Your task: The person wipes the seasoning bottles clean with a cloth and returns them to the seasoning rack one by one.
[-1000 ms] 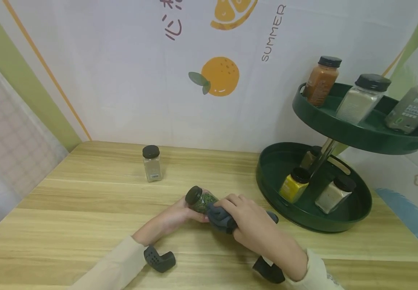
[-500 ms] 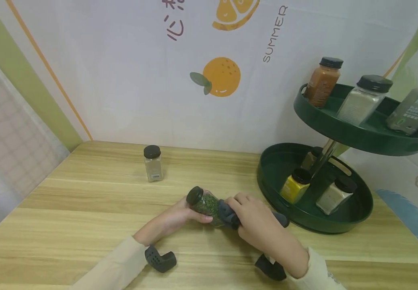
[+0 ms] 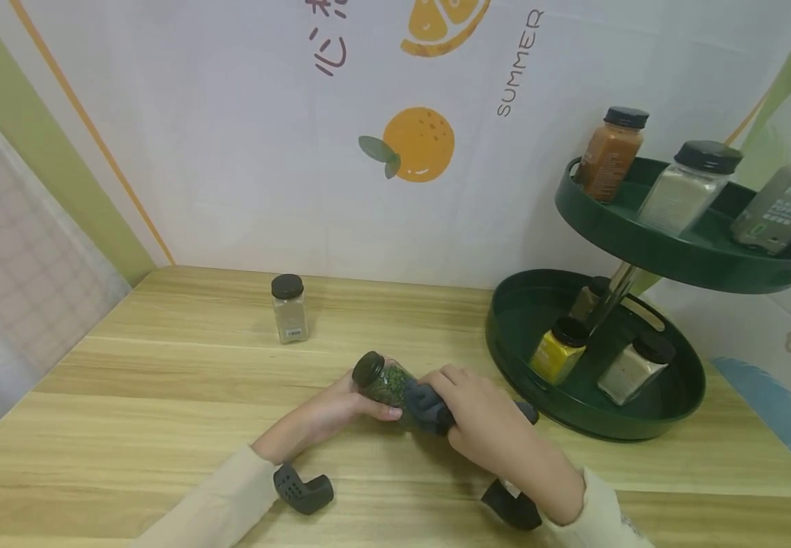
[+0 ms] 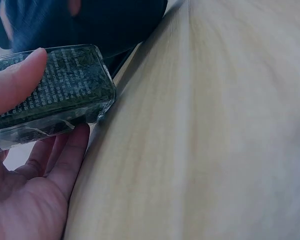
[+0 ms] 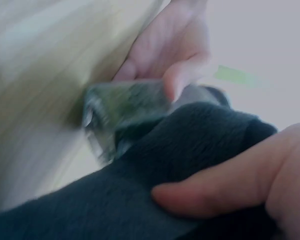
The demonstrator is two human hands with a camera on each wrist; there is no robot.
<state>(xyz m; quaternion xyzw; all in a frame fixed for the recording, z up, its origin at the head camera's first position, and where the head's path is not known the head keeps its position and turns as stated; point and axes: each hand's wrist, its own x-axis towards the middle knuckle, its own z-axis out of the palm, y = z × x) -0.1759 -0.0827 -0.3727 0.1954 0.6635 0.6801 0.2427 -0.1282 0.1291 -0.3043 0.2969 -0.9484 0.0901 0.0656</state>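
Observation:
My left hand [image 3: 347, 403] grips a clear spice jar [image 3: 384, 383] of dried green herbs. The jar lies tilted on its side, its black lid pointing up and left. In the left wrist view, printed lettering shows on the glass jar [image 4: 65, 75], with the thumb across it and fingers beneath. My right hand [image 3: 480, 415] holds a dark blue-grey cloth [image 3: 428, 407] against the jar's lower end. The right wrist view has the thumb pressing into the bunched cloth [image 5: 115, 195], which covers part of the jar.
A jar of beige powder [image 3: 290, 313] stands upright on the wooden table [image 3: 162, 365], back left. At right rises a two-tier green rack [image 3: 505, 346], several spice jars on its levels, including a yellow jar [image 3: 556, 354] below and an orange-brown jar [image 3: 610, 156] above.
The right hand and cloth slid right along the jar toward its base, then came slightly back left. The left hand keeps hold of the jar in nearly the same place.

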